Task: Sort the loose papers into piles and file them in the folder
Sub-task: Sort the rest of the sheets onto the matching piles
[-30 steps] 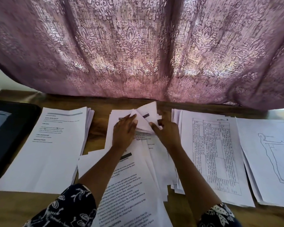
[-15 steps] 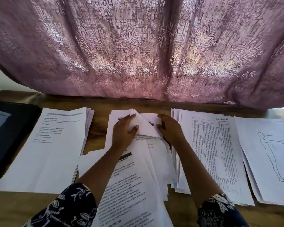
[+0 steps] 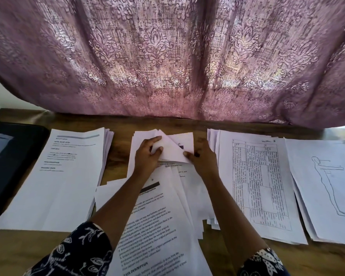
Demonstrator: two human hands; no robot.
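A loose heap of printed papers (image 3: pixel 163 212) fans out in the middle of the wooden table (image 3: pixel 120 150). At its far end my left hand (image 3: pixel 147 156) and my right hand (image 3: pixel 203 160) both pinch the lifted top corners of a few sheets (image 3: pixel 175 150), which are folded back toward me. Sorted piles lie around: a text pile (image 3: pixel 64 176) on the left, a table-grid pile (image 3: pixel 257 182) on the right, and a figure-drawing pile (image 3: pixel 327 186) at the far right. A dark folder (image 3: pixel 10 160) lies at the left edge.
A purple patterned curtain (image 3: pixel 171 60) hangs down to the back edge of the table. Bare wood shows in narrow strips between the piles and along the near edge.
The lifted sheet corners dropped flatter half a second ago and are raised and folded back again now. Both hands stayed at the heap's far end, the right shifting slightly.
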